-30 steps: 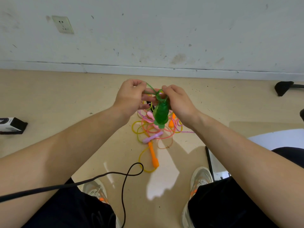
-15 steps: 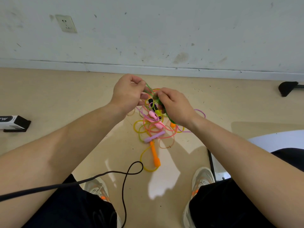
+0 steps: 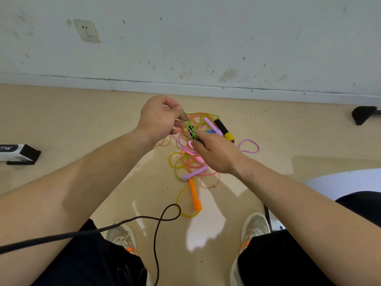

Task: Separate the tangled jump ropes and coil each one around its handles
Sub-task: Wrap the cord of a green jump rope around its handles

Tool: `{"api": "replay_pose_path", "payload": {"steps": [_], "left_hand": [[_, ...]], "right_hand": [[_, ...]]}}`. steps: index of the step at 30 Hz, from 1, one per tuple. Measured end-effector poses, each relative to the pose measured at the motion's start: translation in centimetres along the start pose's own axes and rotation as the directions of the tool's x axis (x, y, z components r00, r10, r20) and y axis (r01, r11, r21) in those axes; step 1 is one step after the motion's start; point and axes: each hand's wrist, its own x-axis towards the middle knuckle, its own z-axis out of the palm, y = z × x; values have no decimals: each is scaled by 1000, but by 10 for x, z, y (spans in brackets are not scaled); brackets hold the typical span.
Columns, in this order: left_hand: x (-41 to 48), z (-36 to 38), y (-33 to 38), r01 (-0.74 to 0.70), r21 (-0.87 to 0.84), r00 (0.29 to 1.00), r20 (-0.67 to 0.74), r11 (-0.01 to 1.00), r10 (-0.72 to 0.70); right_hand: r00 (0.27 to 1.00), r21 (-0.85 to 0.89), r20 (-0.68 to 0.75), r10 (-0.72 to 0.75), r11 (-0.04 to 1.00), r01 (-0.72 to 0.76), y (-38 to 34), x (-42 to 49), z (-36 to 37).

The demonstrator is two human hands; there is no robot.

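A tangle of jump ropes (image 3: 186,162) lies on the beige floor ahead of my feet. My left hand (image 3: 159,117) pinches the green rope (image 3: 185,122), which runs taut down to my right hand (image 3: 216,153). That hand grips the green handles, mostly hidden under its fingers. In the pile lie an orange handle (image 3: 194,197) with a yellow rope, purple handles (image 3: 194,173), a pink handle (image 3: 190,144) and a black-and-yellow handle (image 3: 223,130). A braided purple rope (image 3: 250,144) loops out to the right.
A black cable (image 3: 156,223) crosses my left leg and loops over the floor. A black-and-white box (image 3: 17,154) sits at the left edge. The white wall with a socket (image 3: 86,30) rises behind. A dark object (image 3: 362,114) lies far right, a white surface (image 3: 346,182) near my right knee.
My right hand has dropped down and right with the green handles, out of plain sight. My left hand has pulled up, drawing the green rope taut. More of the pile shows.
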Motion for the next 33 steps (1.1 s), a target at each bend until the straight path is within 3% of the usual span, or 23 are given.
{"api": "replay_pose_path", "payload": {"steps": [2,6,10,13,18,22,28,33], "left_hand": [[0,-1,0,-7,9,1000,0,1000,7],[-1,-4,3,-43,-2,999,-9,999,43],[-2,-1,-2,-208,71,978,-15,975,210],[-3,5,-7,-290,100,957,53,952,286],[-4,6,5,-224,-14,968,113,974,224],[-6,7,14,-228,-6,959,174,974,225],[1,4,21,-236,-80,965,99,968,243],[7,8,21,-68,-315,990,99,947,104]], "right_hand": [[1000,22,20,10,1000,-11,1,0,0],[999,-131,-18,29,991,-31,2,-1,0],[992,-155,-124,27,987,-46,-1,-2,4],[995,71,-68,69,995,-64,-2,0,6],[999,297,14,42,954,-44,-10,0,-10],[997,518,-73,24,855,18,-15,5,-26],[980,522,-186,64,852,43,-19,11,-42],[970,712,-176,167,702,8,-20,18,-55]]}}
